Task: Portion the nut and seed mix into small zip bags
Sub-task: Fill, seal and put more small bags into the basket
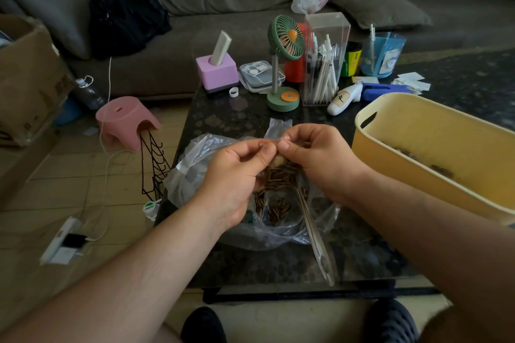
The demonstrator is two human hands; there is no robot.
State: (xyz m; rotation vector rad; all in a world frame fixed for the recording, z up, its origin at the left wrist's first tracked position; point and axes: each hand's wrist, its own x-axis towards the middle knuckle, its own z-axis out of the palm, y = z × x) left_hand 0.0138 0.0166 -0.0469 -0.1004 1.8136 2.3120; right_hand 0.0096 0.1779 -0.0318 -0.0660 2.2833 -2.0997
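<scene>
Two hands meet above the middle of a dark, speckled stone table (223, 117), near its front edge. Along the far edge stands a row of clutter: a lilac square holder (216, 72) with a pale remote upright in it, a green desk fan (285, 37) on a thin stem with a round base, a tall clear box of pens (324, 64), and a blue translucent cup (382, 54). A white bottle (344, 99) lies on its side just in front of them. At the right edge sits a smooth yellow plastic tub (418, 131) with a slot handle and a few dark bits inside. Left of the table on the tiled floor stand a pink stool (125, 120) and a black wire rack (154, 164).

Under the hands lies a large crinkled clear plastic bag (189, 172), open, with striped sunflower seeds (278, 207) loose inside. A clear scoop (320, 248) slants out of it toward the front edge.

The small zip bag (281, 171) hangs between the hands, seeds and a pale nut showing through its film. The left hand (237, 178) pinches its red-striped top strip with thumb and forefinger; the right hand (315, 153) pinches the same strip just beside it, fingertips almost touching.
</scene>
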